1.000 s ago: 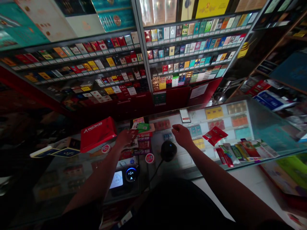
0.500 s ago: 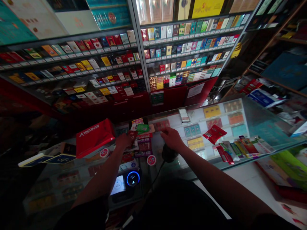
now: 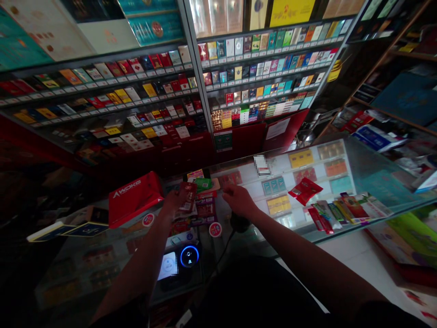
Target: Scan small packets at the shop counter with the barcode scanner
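Just right of the red AWDKG box (image 3: 136,198), the left hand (image 3: 171,201) grips a dark red packet (image 3: 188,197); farther right, the right hand (image 3: 240,201) is curled, contents unclear.

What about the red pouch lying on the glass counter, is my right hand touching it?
No, a clear stretch of glass counter separates your right hand from the red pouch.

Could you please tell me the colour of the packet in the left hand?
The packet is dark red, clearest in the head view.

Stocked shelving (image 3: 198,68) faces a glass counter (image 3: 372,175) beside pale floor (image 3: 351,248).
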Demonstrator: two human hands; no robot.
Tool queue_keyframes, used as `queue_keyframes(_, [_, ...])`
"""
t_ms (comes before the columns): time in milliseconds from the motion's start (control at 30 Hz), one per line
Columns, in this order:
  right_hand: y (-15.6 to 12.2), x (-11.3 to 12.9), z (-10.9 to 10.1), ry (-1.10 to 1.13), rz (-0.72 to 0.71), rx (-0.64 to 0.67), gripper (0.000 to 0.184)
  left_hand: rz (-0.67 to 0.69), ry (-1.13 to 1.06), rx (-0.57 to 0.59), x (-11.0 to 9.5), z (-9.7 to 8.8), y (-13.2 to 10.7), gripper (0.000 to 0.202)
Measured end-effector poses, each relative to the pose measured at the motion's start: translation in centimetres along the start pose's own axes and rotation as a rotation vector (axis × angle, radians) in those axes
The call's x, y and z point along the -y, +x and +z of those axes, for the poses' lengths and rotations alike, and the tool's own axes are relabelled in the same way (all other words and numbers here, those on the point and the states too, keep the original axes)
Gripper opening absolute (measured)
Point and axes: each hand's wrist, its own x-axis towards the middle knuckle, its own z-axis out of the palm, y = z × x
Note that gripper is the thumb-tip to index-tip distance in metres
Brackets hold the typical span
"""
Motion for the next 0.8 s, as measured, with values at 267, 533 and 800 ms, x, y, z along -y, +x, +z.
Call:
queue_keyframes(267, [0.9, 0.8, -0.1, 0.087, 0.025, -0.014, 0.018, 0.108, -0.519, 0.217, -7.5, 1.7, -5.3, 0.058])
queue_keyframes(533, [1.9, -0.3, -1.8, 0.354, 0.081, -0.140, 0.021, 0.244, -0.637, 0.337, -12.6, 5.2, -7.5, 0.053])
queue_keyframes(800, [2.2, -2.1, -4.6, 0.435, 0.144, -0.258, 0.023, 0.292, -0.678, 0.393, -14.4, 7.5, -6.5, 0.045])
